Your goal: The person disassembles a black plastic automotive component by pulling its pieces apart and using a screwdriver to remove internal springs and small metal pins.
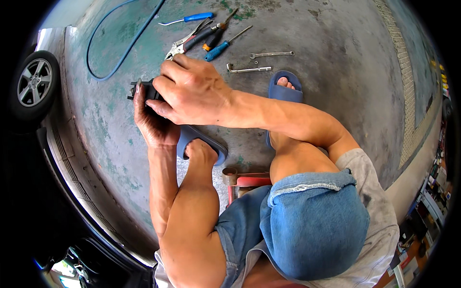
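My left hand (152, 117) is wrapped round a small black part (152, 91) with a bracket-like end, its thumb along the near side. Over the same part lies my right hand (189, 91), fingers curled down; the part's far side and whatever the right fingertips touch are hidden. Just beyond my right knuckles rest locking pliers (185, 44) with red and dark grips. Close to them lie a blue-handled screwdriver (223, 48), an orange-and-black-handled screwdriver (215, 38) and a blue-handled hooked pick (192, 18).
A combination wrench (272, 54), a small nut (256, 62) and an angled socket wrench (249, 69) lie ahead of my right foot. A blue hose (110, 72) loops at far left, near a car wheel (36, 82). Something red with a metal cylinder (230, 176) is beneath me.
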The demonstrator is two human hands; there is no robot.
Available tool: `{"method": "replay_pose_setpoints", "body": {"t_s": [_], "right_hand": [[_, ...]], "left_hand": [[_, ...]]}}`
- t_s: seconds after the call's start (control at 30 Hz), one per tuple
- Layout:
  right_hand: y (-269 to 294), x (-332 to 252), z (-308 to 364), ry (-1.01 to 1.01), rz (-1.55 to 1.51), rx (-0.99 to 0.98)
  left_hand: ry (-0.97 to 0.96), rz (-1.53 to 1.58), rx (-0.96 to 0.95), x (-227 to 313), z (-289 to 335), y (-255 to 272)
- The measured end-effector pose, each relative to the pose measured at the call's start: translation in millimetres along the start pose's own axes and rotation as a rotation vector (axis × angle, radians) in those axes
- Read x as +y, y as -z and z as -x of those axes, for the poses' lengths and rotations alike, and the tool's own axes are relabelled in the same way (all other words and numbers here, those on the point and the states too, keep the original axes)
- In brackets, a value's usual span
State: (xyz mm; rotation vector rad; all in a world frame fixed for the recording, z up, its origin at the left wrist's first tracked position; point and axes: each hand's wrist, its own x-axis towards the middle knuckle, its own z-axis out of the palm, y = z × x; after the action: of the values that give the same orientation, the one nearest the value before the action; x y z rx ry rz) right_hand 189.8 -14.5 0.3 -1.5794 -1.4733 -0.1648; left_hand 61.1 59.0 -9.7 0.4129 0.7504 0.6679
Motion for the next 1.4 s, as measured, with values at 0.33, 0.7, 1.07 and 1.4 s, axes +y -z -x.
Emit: {"method": "replay_pose_setpoints", "body": {"t_s": [0.33,0.7,1.07,1.4], "right_hand": [[19,39,23,-0.251,-0.331,0.021],[7,126,150,-0.231,0.467,-0.640],[5,131,131,-0.556,0.230,-0.665],[5,131,146,-0.616,0.095,-0.687]], "left_hand": [[-0.045,-0.010,0.117,-3,-18,-5],[-0.047,0.092,0.061,-8,-25,-23],[-0.096,0.003,0.022,-12,-13,-43],[-0.017,0.046,0.031,-10,-11,-42]]}}
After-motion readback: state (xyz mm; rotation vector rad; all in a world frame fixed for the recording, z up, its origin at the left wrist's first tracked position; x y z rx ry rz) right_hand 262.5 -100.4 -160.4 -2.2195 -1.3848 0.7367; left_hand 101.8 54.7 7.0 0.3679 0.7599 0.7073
